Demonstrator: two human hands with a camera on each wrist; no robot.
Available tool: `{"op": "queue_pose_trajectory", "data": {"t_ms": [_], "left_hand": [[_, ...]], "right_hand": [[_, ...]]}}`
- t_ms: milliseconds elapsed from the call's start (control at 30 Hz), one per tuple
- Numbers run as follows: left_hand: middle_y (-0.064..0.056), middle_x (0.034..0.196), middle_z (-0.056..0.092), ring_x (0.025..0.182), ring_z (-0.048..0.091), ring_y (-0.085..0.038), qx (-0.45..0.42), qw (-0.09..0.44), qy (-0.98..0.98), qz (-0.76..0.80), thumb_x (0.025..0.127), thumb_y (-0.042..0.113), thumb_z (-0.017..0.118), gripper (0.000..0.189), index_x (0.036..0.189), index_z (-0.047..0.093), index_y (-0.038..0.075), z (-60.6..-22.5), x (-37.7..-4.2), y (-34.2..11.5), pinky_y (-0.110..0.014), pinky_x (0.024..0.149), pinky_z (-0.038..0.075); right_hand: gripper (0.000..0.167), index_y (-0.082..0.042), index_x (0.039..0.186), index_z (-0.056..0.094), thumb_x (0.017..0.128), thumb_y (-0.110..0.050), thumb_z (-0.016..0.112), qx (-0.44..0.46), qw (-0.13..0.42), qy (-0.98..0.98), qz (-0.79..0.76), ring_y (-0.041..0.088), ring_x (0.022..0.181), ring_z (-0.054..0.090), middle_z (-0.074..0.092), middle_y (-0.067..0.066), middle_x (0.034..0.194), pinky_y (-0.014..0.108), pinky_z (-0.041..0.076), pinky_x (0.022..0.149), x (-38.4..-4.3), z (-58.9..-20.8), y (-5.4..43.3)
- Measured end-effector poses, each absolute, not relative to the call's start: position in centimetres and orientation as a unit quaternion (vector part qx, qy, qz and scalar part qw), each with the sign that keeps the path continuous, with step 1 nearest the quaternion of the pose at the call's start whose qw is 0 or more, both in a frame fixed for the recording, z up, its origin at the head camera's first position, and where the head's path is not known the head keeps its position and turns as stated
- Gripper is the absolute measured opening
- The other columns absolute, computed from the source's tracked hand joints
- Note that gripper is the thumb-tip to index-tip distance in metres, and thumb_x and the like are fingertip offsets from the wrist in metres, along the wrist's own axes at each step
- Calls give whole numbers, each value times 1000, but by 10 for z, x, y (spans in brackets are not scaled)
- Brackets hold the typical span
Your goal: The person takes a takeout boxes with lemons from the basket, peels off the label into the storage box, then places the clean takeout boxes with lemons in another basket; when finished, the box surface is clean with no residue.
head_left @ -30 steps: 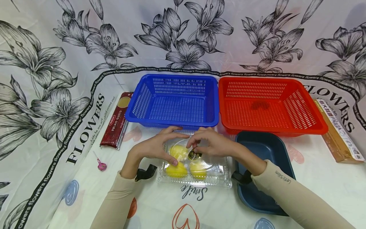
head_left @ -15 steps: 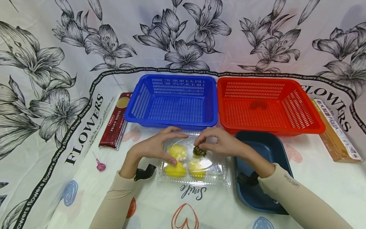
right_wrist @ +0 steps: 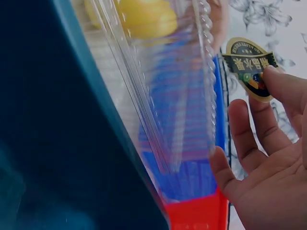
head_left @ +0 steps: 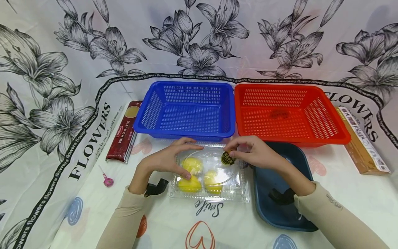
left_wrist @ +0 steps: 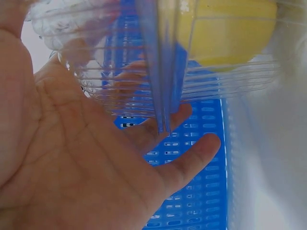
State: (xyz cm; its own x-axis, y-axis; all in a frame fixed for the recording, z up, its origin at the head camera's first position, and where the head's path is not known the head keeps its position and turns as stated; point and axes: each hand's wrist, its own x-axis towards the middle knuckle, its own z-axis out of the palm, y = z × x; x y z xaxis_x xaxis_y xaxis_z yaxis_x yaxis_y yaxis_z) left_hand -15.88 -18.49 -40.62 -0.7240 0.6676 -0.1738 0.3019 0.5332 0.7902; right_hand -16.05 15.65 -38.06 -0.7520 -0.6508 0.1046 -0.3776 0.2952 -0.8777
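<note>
While the right hand is pinching a label, left hand spanning the box unclenched, white cloth is lying beneath, flowered drape hanging at twelve.

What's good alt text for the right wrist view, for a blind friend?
A right hand pinches an oval black-and-gold label. Beside it, a clear plastic box holds yellow items; a dark blue tray fills the left, with parts of a blue basket and red basket visible.
</note>
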Motion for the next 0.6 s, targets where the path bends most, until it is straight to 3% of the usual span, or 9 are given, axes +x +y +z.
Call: {"op": "queue_pose_trajectory", "data": {"t_ms": [67, 167, 233, 433, 600], "left_hand": [[-4, 162, 30, 150, 25, -33, 290, 235, 842, 390, 71, 40, 93, 90, 149, 50, 38, -406, -159, -184, -67, 116, 31], [-7, 162, 29, 150, 24, -34, 292, 232, 841, 391, 71, 39, 93, 90, 150, 50, 37, -406, -159, -185, -67, 116, 32], [-8, 163, 29, 151, 23, -33, 292, 232, 841, 391, 71, 39, 93, 90, 150, 50, 37, -406, -159, -185, -66, 116, 32], [-6, 162, 30, 151, 24, -33, 288, 233, 845, 386, 70, 40, 93, 90, 149, 50, 40, -406, -160, -184, -66, 116, 32], [-3, 162, 30, 151, 25, -33, 287, 233, 846, 384, 70, 41, 93, 90, 149, 49, 40, -406, -160, -184, -67, 116, 32]], "right_hand": [[18, -12, 113, 76, 97, -9, 69, -325, 130, 797, -492, 11, 106, 65, 77, -2, 109, 32, 55, 83, -160, -379, 163], [18, -10, 113, 75, 97, -8, 68, -325, 117, 805, -482, 12, 90, 62, 77, -2, 104, 27, 52, 71, -159, -378, 172], [18, -9, 113, 75, 97, -8, 68, -321, 112, 810, -477, 12, 88, 63, 77, -3, 102, 27, 52, 75, -158, -377, 179], [20, -11, 115, 75, 97, -7, 67, -300, 120, 820, -472, 8, 105, 68, 77, -4, 109, 25, 56, 92, -152, -375, 202], [21, -10, 116, 75, 96, -7, 68, -293, 122, 831, -457, 8, 103, 68, 76, -1, 110, 23, 57, 89, -147, -377, 219]]}}
